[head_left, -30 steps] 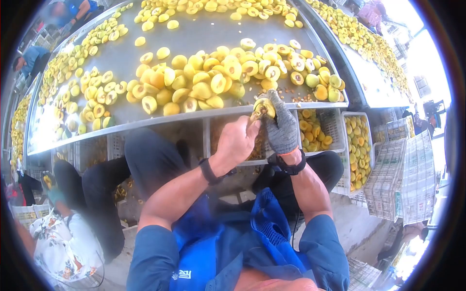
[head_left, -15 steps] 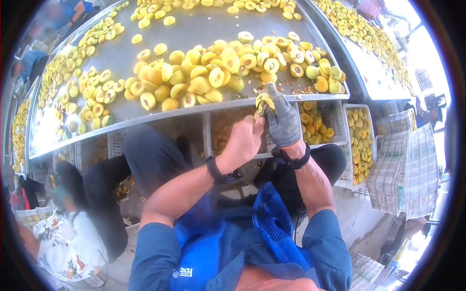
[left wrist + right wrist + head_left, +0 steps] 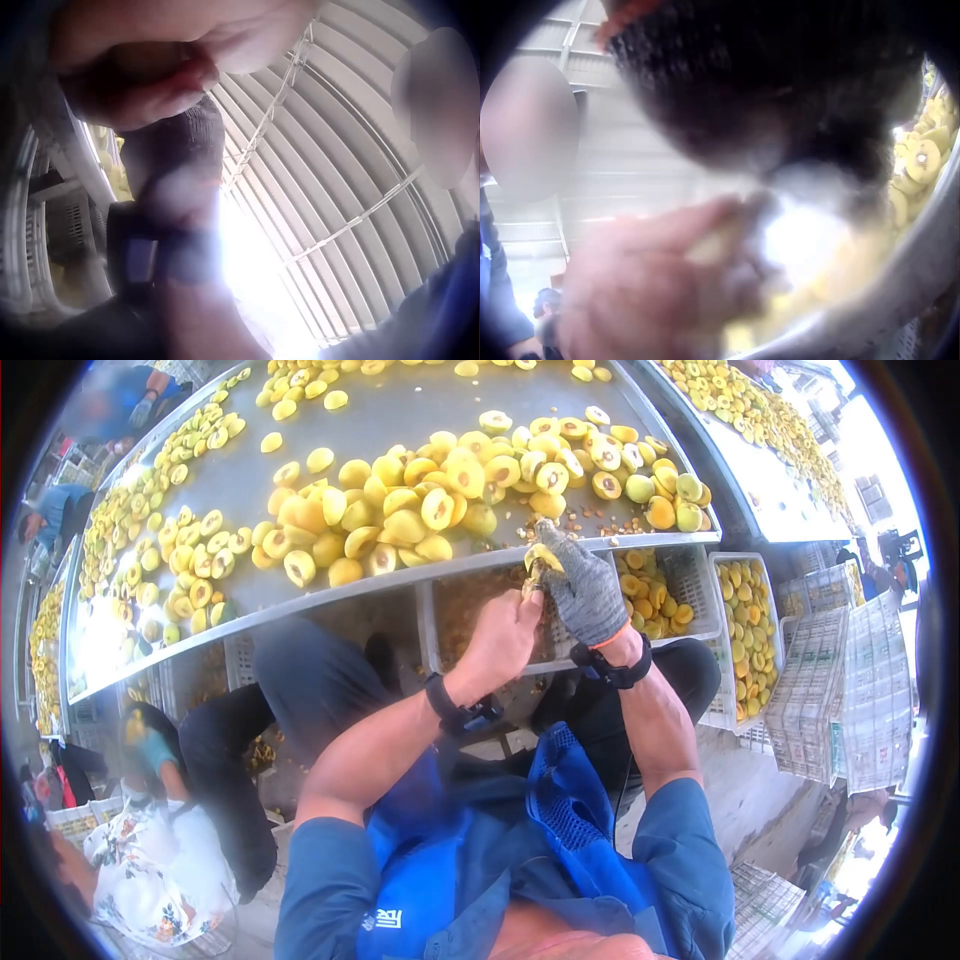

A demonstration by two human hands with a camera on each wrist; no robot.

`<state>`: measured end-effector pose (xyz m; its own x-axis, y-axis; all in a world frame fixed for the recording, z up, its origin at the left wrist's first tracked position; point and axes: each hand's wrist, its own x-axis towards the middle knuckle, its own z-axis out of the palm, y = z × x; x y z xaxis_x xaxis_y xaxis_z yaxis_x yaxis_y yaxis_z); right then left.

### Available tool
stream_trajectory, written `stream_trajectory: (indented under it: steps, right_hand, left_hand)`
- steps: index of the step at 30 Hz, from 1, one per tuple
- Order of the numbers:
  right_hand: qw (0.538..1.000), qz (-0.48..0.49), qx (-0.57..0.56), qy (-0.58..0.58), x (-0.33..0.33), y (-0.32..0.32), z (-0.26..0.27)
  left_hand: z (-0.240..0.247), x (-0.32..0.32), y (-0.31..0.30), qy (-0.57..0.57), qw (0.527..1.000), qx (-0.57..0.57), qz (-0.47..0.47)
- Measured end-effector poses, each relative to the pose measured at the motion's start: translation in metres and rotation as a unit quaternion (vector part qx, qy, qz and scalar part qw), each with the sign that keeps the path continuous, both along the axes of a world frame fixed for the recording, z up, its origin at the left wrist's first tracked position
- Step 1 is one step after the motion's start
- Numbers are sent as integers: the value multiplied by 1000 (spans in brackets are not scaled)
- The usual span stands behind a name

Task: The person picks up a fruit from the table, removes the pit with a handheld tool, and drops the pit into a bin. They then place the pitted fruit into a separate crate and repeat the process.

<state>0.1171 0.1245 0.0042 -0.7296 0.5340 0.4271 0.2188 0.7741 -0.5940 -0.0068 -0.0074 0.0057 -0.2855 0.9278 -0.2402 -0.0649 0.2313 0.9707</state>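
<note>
My gloved right hand (image 3: 585, 598) holds a yellow peach half (image 3: 541, 556) just off the metal table's near edge, fingers curled round it. Close against the fruit, my bare left hand (image 3: 505, 632) grips a small tan tool (image 3: 533, 582), mostly hidden by the fingers. Dark blur in the right wrist view is the glove (image 3: 750, 82), with the bare hand (image 3: 645, 285) below it. Curled bare fingers (image 3: 150, 105) cross the top of the left wrist view, in front of the grey glove (image 3: 176, 146).
Cut peaches (image 3: 400, 510) are heaped on the metal table (image 3: 370, 425), with pits (image 3: 590, 530) scattered near its edge. Below stand crates of peaches (image 3: 745, 635). Stacked empty crates (image 3: 840, 700) stand to the right. Another person (image 3: 160, 860) sits at the left.
The peach half has turned in the right hand, so its dark-centred cut face no longer shows. Both hands stay together at the edge. The head view has shifted slightly.
</note>
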Motion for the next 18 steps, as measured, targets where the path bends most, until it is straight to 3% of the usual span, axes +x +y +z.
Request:
stream_trajectory:
  steps: [2, 5, 8, 10, 11, 14, 18]
  right_hand:
    - [1000, 6, -15, -13, 2, 3, 0]
    - [999, 14, -20, -39, 6, 8, 1]
    - [999, 16, -41, -30, 7, 5, -1]
    - [999, 24, -30, 7, 4, 1, -2]
    - [999, 25, -35, 4, 1, 2, 2]
    - [998, 23, -65, -5, 0, 1, 10]
    - [989, 55, -136, -25, 3, 10, 13]
  left_hand:
    - [-19, -4, 3, 225, 970, 88, 12]
    - [-37, -2, 6, 263, 960, 92, 9]
    - [-64, 3, 13, 280, 940, 196, 6]
    - [-25, 4, 4, 1, 999, 46, -15]
    - [-9, 4, 1, -140, 989, -29, -24]
    - [-5, -2, 0, -157, 988, -13, -9]
    - [19, -19, -5, -191, 977, -68, -72]
